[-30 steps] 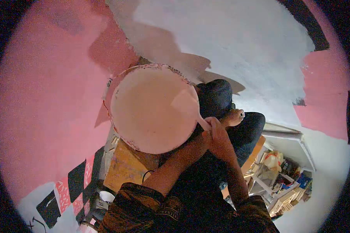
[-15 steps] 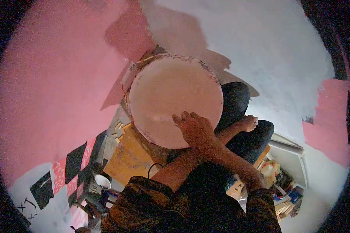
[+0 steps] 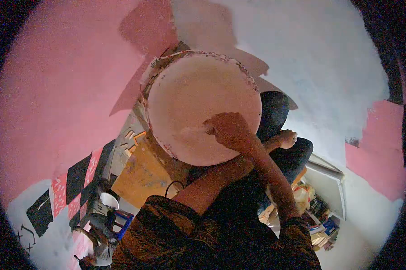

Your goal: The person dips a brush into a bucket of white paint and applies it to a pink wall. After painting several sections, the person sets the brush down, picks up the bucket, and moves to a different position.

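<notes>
Overhead, right hand (image 3: 230, 130) inside pink paint bucket (image 3: 198, 90), fingers curled together, grip unclear, left hand (image 3: 287, 138) fisted beside knee (image 3: 275, 110).

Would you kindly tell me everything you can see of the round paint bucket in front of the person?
The paint bucket is round and open-topped, seen from above, and filled with pale pinkish paint. Its rim is crusted with dried paint, white and reddish in patches. It looks like plastic, though that is hard to tell. It sits upright, close to the pink and white wall, above the person's dark-clad knees. The right hand reaches into it at the lower right, fingers at the paint surface; whether it holds a tool is hidden.
</notes>
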The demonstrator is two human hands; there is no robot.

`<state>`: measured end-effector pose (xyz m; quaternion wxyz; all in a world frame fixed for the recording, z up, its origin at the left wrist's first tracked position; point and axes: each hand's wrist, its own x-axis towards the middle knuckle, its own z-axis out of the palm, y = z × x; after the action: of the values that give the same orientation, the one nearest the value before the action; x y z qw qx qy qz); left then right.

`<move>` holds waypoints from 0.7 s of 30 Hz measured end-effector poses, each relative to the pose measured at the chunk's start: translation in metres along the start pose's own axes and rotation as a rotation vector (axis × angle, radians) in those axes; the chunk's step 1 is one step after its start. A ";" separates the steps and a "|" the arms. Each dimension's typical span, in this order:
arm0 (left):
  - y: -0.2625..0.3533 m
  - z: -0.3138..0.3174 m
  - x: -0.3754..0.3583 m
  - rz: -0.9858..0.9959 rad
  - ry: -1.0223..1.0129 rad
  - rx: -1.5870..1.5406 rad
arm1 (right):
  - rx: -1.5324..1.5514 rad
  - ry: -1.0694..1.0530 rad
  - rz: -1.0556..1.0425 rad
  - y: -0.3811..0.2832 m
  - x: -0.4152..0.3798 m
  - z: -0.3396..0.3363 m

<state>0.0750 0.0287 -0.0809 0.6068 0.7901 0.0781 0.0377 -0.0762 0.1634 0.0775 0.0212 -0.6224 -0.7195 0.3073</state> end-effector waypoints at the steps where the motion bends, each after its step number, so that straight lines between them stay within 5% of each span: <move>1: 0.000 0.000 0.000 -0.005 0.002 0.005 | 0.003 0.039 -0.032 0.005 0.000 0.006; 7: 0.000 -0.006 0.001 0.018 -0.018 -0.011 | -0.041 0.061 -0.073 0.003 0.001 -0.003; 13: -0.014 0.015 0.005 0.020 0.083 0.043 | 0.004 -0.100 0.271 -0.012 -0.035 -0.064; 16: -0.063 0.070 0.030 0.060 0.067 -0.084 | 0.097 0.228 0.348 0.000 -0.083 -0.054; 19: -0.045 0.049 0.027 0.086 0.101 -0.051 | -0.079 0.463 0.245 0.001 -0.124 -0.043; 21: -0.027 0.028 0.011 0.094 0.118 -0.034 | -0.083 0.392 0.353 -0.002 -0.141 -0.033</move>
<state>0.0885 0.0105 -0.1145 0.6119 0.7790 0.0756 0.1140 -0.0329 0.0491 0.1547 0.0808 -0.7861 -0.5941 0.1502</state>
